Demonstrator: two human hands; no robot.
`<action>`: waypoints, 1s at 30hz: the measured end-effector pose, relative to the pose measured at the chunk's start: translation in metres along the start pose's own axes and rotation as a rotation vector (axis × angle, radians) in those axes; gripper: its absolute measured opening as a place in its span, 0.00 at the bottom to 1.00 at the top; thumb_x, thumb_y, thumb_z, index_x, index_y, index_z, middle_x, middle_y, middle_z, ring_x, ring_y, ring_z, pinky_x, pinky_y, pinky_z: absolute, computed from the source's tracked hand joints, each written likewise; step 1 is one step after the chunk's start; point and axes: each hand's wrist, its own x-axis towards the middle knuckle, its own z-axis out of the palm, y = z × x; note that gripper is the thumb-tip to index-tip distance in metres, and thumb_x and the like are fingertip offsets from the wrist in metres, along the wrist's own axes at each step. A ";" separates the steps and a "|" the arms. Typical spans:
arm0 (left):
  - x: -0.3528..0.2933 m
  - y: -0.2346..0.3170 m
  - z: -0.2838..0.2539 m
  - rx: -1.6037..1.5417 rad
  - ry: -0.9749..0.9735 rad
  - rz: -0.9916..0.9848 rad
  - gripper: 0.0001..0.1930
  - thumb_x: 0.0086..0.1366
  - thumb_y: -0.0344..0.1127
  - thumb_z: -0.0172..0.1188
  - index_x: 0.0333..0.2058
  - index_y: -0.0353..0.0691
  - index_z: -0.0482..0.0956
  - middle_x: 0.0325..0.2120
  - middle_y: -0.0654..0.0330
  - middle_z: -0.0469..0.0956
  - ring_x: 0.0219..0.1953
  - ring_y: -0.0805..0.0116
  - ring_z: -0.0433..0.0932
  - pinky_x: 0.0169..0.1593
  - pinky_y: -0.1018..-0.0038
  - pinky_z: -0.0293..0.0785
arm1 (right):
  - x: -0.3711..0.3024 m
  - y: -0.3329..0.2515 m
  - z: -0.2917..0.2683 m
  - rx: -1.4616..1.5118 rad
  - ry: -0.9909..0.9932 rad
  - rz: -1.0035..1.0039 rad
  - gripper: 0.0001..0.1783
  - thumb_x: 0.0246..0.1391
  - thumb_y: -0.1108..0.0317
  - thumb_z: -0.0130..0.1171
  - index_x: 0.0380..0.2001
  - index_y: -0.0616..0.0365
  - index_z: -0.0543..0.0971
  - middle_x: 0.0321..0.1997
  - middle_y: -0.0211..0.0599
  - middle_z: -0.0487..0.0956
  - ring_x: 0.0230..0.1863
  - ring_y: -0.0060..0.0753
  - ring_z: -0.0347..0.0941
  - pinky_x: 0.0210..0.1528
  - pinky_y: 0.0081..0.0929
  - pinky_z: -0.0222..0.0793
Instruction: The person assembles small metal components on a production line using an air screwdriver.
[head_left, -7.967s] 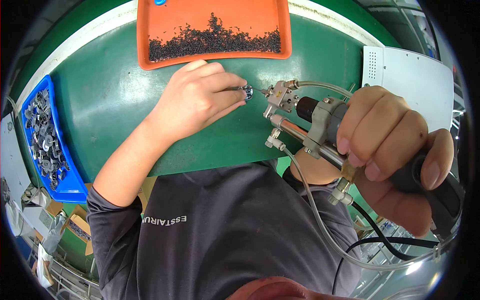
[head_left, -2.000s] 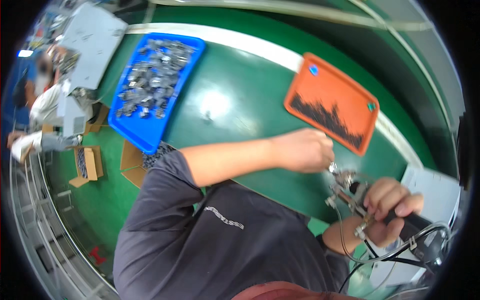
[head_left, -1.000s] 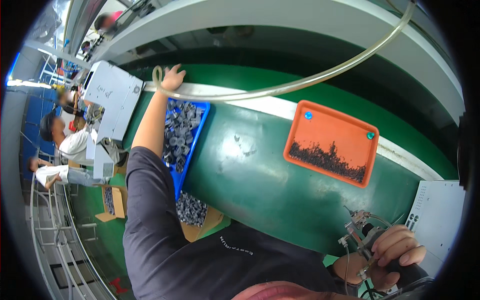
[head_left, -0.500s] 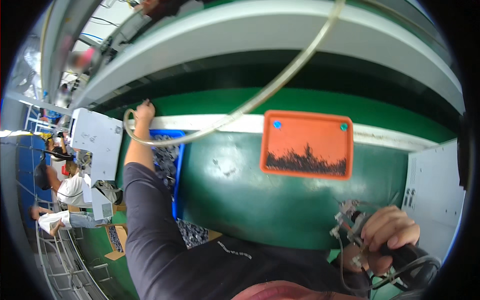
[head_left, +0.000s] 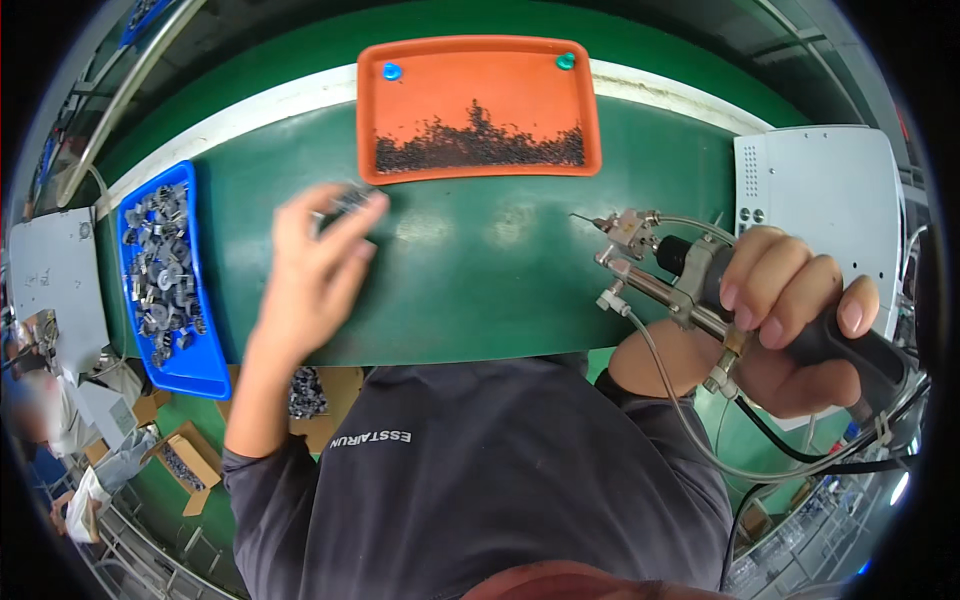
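My left hand [head_left: 315, 265] is over the left middle of the green bench, in front of the orange tray. Its thumb and fingers are closed on a small dark grey part [head_left: 347, 200], blurred, with a shiny edge. At the right, my right hand [head_left: 790, 300] is wrapped around the black handle of a pistol-grip pneumatic tool [head_left: 690, 285]. The tool has metal fittings, clear tubing and a thin needle-like tip pointing left over the bench. An orange tray [head_left: 480, 60] lies at the back, holding a heap of tiny black pieces [head_left: 480, 148] along its near side.
Several grey parts fill a blue tray [head_left: 208, 330] on the left. Blue [head_left: 392, 72] and green [head_left: 565, 62] knobs sit inside the orange tray. A pale metal box [head_left: 825, 190] stands at the right. Open cartons [head_left: 190, 460] of parts and other people are beyond the bench at the lower left.
My left hand has come back from beyond the blue tray to the bench middle, now with a small grey part. The tool has risen in my right hand. The view has turned.
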 end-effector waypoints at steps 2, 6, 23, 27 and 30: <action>-0.002 0.019 0.034 -0.149 -0.107 0.039 0.25 0.62 0.31 0.66 0.59 0.52 0.81 0.57 0.51 0.71 0.57 0.49 0.70 0.61 0.57 0.64 | 0.001 -0.003 -0.002 0.074 -0.062 0.076 0.28 0.68 0.42 0.56 0.57 0.52 0.72 0.31 0.28 0.74 0.30 0.27 0.71 0.34 0.29 0.65; 0.001 0.047 0.061 0.066 -0.090 0.135 0.24 0.62 0.37 0.68 0.59 0.54 0.81 0.58 0.53 0.70 0.58 0.51 0.68 0.61 0.56 0.61 | -0.002 -0.003 0.000 0.072 -0.066 0.092 0.28 0.68 0.42 0.55 0.57 0.52 0.72 0.31 0.29 0.74 0.30 0.27 0.70 0.33 0.28 0.65; 0.063 0.066 0.074 -0.284 0.060 0.349 0.12 0.55 0.37 0.74 0.37 0.43 0.87 0.53 0.67 0.81 0.56 0.60 0.73 0.61 0.59 0.65 | 0.002 -0.007 0.009 0.157 -0.202 0.051 0.30 0.62 0.40 0.63 0.56 0.49 0.74 0.28 0.24 0.76 0.26 0.21 0.72 0.30 0.22 0.69; 0.067 0.063 0.076 -0.254 0.051 0.437 0.09 0.55 0.36 0.73 0.35 0.44 0.87 0.50 0.68 0.82 0.55 0.62 0.74 0.60 0.59 0.65 | -0.002 -0.004 0.012 0.153 -0.178 0.013 0.30 0.60 0.40 0.66 0.53 0.49 0.74 0.27 0.25 0.77 0.24 0.21 0.73 0.28 0.20 0.73; 0.070 0.059 0.079 -0.250 0.066 0.488 0.07 0.55 0.36 0.73 0.33 0.45 0.86 0.48 0.69 0.82 0.54 0.63 0.75 0.59 0.59 0.65 | 0.000 -0.003 0.011 0.180 -0.179 0.015 0.30 0.59 0.41 0.68 0.53 0.50 0.75 0.27 0.25 0.77 0.24 0.21 0.74 0.28 0.20 0.73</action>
